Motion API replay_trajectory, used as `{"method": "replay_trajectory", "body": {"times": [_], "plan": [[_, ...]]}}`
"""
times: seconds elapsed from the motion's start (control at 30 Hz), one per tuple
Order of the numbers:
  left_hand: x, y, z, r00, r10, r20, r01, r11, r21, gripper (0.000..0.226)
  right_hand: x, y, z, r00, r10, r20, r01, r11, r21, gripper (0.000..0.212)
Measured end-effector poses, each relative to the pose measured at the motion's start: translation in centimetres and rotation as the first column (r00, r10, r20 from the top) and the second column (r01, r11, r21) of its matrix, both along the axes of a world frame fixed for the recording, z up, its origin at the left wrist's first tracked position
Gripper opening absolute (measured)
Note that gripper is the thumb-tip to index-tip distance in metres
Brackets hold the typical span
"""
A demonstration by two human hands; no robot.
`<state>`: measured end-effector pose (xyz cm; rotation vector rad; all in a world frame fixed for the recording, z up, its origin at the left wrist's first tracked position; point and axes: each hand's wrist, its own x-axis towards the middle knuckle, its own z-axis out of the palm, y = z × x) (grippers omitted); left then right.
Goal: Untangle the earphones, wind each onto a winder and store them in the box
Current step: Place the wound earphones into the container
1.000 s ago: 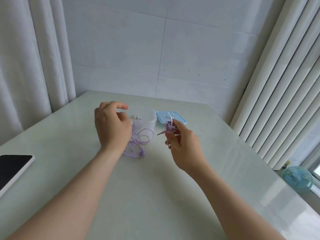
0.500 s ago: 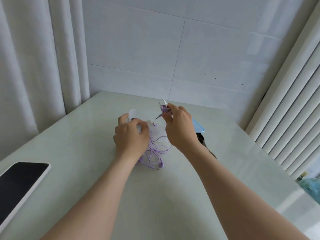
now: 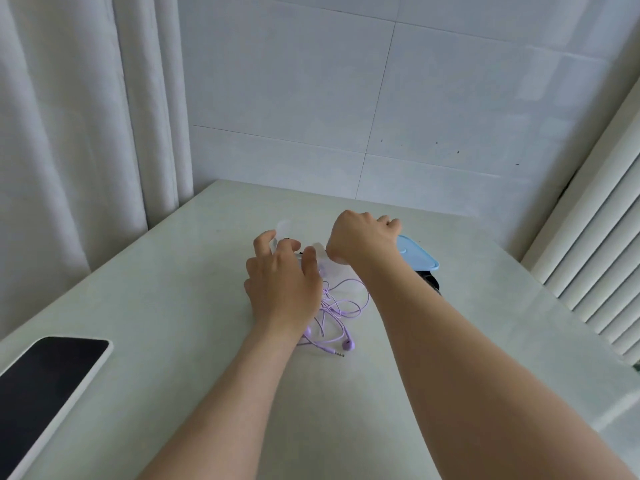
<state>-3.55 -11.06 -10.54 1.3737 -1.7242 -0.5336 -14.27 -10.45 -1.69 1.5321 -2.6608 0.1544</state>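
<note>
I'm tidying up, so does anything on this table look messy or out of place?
The purple earphones lie in a loose tangle on the table, in front of the clear box. Nothing else stands out.

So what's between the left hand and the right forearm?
Head view: the tangled purple earphones lie on the table there, partly hidden behind the left hand.

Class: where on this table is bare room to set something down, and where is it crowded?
Bare: table between the phone and left hand; also right of the right forearm. Crowded: around the box, purple earphones, blue lid.
</note>
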Motion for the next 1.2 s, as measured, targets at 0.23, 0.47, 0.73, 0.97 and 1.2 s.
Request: {"method": "replay_trajectory", "body": {"times": [0.23,0.47,0.73,0.97,1.2], "plan": [[0.4,0.4,0.5,0.950,0.012,-0.311,-0.029,0.998,-0.051,0.048,-1.1,-0.8,-0.4,1.000,-0.005,-0.001,0.005,1.000,-0.001,0.023],[0.7,1.1,2.3,0.943,0.220,-0.251,-0.203,0.975,0.091,0.030,-1.4,0.2,-1.5,0.998,0.057,0.036,-0.054,0.997,-0.058,0.016],[0.4,3.0,2.0,0.986,-0.111,-0.124,0.079,0.969,-0.236,0.032,-0.9,7.6,-4.2,0.996,0.079,0.043,-0.051,0.892,-0.450,0.009],[-0.2,4.8,1.4,0.963,-0.223,0.151,0.268,0.849,-0.455,0.027,-1.7,10.2,-7.5,0.970,0.096,0.223,-0.037,0.966,-0.255,0.023],[-0.6,6.6,2.0,0.939,-0.203,0.276,0.312,0.838,-0.448,0.030,-3.6,13.0,-6.7,0.893,0.223,0.391,-0.053,0.915,-0.400,0.019]]}}
